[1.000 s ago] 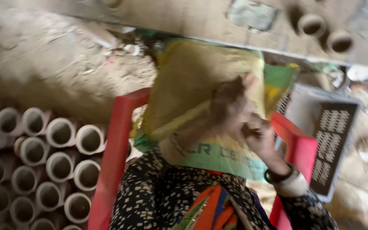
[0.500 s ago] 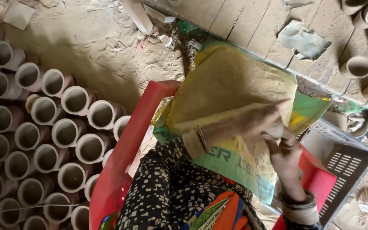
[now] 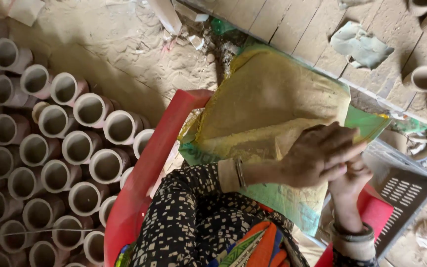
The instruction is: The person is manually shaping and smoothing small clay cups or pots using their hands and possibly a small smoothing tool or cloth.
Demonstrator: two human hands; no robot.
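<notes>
1. The left hand [image 3: 317, 155] lies palm down on a yellow sack [image 3: 268, 113], its fingers [image 3: 344, 148] curled over the sack's folded edge and pinching it.
2. The right hand [image 3: 352, 180] comes up from below, right under the left one and touching it. Its fingers are mostly hidden by the left hand, so I cannot tell whether they grip the sack or only press against it.
3. The sack is spread over the person's lap and the front of a red chair [image 3: 149, 173]. Its top is dusty yellow, with a green border showing along the lower and right edges.
4. The left wrist carries a thin bangle [image 3: 240, 173]; the right wrist has a darker band [image 3: 354, 232].
5. The person's clothing is dark with pale flecks, with an orange and green cloth [image 3: 258, 244] low on the lap.
6. To the person's left, rows of clay cups [image 3: 55, 143] lie on the sandy floor [image 3: 124, 54], packed side by side with their open mouths facing up toward the camera.
7. To the right, just beside the chair, sits a grey crate [image 3: 406, 190] with slotted sides.
8. Beyond the sack runs a wooden board [image 3: 297, 29], with a few more cups [image 3: 423, 79] and a crumpled rag [image 3: 359, 44] on it.
</notes>
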